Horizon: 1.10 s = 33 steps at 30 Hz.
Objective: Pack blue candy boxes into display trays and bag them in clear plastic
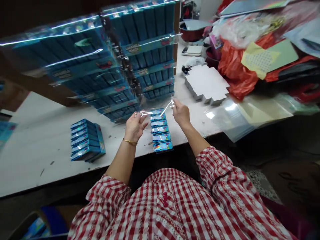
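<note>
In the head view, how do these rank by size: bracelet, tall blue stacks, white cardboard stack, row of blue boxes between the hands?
1. Tall blue stacks
2. White cardboard stack
3. Centre row of blue boxes
4. Bracelet

White table (42,133) with a straight front edge, pale wall (207,9) beyond, speckled floor (264,186) in shadow at right

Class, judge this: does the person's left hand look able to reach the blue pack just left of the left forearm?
Probably yes: nothing tall seems to stand between the left hand and the blue pack, though that hand appears to hold clear film it might need to release.
</note>
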### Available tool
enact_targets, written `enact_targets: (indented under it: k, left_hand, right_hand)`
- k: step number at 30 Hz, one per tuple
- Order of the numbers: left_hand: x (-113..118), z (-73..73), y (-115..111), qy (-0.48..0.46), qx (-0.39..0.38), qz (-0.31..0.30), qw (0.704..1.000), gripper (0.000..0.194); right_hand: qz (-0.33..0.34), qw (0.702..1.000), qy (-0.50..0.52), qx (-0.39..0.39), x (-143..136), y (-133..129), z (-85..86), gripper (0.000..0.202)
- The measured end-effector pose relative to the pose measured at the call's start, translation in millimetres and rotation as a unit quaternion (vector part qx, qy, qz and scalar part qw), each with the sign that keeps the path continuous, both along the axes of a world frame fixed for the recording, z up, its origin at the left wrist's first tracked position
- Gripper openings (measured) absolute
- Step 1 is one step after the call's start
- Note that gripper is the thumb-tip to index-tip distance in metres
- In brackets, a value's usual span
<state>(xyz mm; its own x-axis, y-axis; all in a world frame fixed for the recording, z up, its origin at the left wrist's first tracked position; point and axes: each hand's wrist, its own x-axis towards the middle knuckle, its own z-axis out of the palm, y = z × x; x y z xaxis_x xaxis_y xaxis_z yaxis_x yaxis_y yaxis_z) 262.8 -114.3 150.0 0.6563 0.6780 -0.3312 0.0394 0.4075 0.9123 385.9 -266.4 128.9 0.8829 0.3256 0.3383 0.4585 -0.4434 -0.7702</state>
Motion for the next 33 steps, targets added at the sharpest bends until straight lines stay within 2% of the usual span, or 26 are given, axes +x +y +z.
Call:
enact_targets:
  k: [1,3,6,8,9,11,15,17,19,22,25,28,31,33]
  left_hand:
    - [4,9.4,0,-0.022,-0.020,-0.002,1.000,0.015]
    - [4,35.1,-4,-0.074,-0.003,-0.008,0.997,0.016]
    - [-10,75.8,-18,-0.183,0.104,-0.008,0.977,0.036]
    - [-18,88.3,-25,-0.239,0.158,-0.013,0.958,0.047]
    - [-18,86.8,-25,-0.246,0.165,-0.017,0.955,0.048]
    - [-8,67.8,-17,-0.224,0.141,-0.028,0.964,0.040]
    - [41,2.0,16,-0.160,0.033,-0.025,0.986,0.015]
    - [61,-20.8,28,-0.136,0.005,-0.006,0.991,0.015]
    - [72,-31.2,33,-0.137,0.014,0.002,0.990,0.023]
    - [78,-36.8,35,-0.178,0.075,-0.018,0.981,0.032]
    - [84,-53.8,42,-0.175,0.119,-0.008,0.977,0.031]
    - [88,-86.2,52,-0.022,0.162,0.055,0.985,0.023]
    - [82,-115.2,56,0.134,0.278,0.047,0.950,0.017]
    - [73,-125.1,51,0.163,0.345,0.023,0.924,0.016]
  right_hand:
    - [0.009,0.998,0.017,0.065,2,5,4.7,0.033]
    - [0.027,0.982,0.039,0.185,3,9,20.6,0.040]
    - [0.050,0.944,0.038,0.323,-4,1,50.4,0.048]
    - [0.056,0.925,0.052,0.372,-7,-5,62.0,0.050]
    - [0.053,0.918,0.070,0.387,-7,-6,62.7,0.049]
    - [0.043,0.903,0.132,0.407,-2,-1,53.3,0.045]
    - [0.002,0.850,0.338,0.404,21,27,15.2,0.023]
    - [-0.020,0.827,0.408,0.387,30,38,2.2,0.020]
    - [-0.013,0.819,0.420,0.391,36,43,-3.3,0.021]
    - [0.061,0.822,0.360,0.437,43,46,-9.5,0.025]
    - [0.098,0.832,0.321,0.443,54,52,-31.4,0.028]
    - [0.083,0.868,0.347,0.345,61,60,-67.8,0.025]
    - [0.083,0.926,0.305,0.207,56,61,-98.4,0.020]
    - [0.084,0.952,0.254,0.151,46,58,-109.1,0.017]
